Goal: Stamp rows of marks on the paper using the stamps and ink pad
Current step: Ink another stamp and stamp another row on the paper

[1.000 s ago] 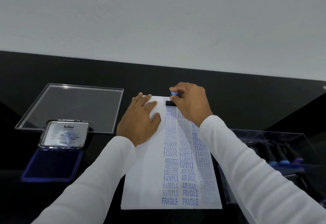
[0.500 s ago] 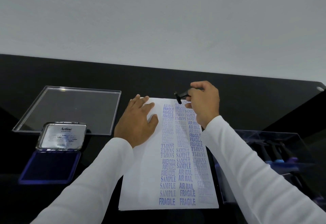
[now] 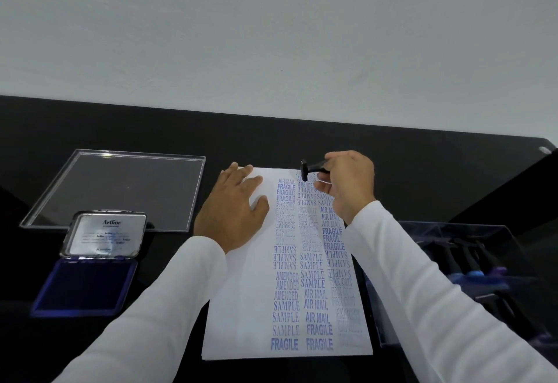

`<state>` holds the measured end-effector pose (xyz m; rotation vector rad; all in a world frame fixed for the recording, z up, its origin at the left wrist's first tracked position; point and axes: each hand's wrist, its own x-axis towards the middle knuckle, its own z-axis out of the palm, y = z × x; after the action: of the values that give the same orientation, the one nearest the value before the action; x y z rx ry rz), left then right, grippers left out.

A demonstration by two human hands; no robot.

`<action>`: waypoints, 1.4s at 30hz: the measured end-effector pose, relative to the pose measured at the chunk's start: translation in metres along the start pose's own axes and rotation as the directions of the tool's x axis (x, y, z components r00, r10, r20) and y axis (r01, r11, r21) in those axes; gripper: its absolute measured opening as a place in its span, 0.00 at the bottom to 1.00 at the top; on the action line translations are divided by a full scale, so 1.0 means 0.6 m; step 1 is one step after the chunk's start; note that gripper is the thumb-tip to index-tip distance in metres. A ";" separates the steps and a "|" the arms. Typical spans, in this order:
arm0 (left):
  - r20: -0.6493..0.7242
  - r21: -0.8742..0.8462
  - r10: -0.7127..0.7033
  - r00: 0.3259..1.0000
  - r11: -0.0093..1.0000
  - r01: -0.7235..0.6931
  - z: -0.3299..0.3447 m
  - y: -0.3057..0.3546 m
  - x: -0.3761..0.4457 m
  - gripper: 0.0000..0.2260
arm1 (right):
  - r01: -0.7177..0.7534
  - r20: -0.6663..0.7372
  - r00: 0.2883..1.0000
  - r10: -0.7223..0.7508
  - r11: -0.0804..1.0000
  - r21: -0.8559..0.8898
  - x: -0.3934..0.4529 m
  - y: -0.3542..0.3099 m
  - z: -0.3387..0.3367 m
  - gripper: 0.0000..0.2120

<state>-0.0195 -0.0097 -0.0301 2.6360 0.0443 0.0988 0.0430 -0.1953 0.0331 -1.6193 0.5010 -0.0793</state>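
While left hand stays flat on paper, right hand has lifted stamp.

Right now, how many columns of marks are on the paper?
3: left column, middle column, right column along the paper's right side; its top lies behind the right hand.

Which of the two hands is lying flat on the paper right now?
The left hand: it lies flat on the blank left side of the paper. The right hand is raised above the top edge, gripping a black stamp turned sideways.
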 end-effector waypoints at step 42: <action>-0.182 -0.109 0.019 0.983 0.993 -0.039 -0.063 -0.022 -0.048 0.22 | 0.109 0.135 0.985 -0.110 0.994 0.014 -0.082 -0.017 0.031 0.07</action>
<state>-0.0516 0.0183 -0.0052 2.5090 0.0605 0.3409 0.0079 -0.1599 0.0527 -1.6323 0.3066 -0.0522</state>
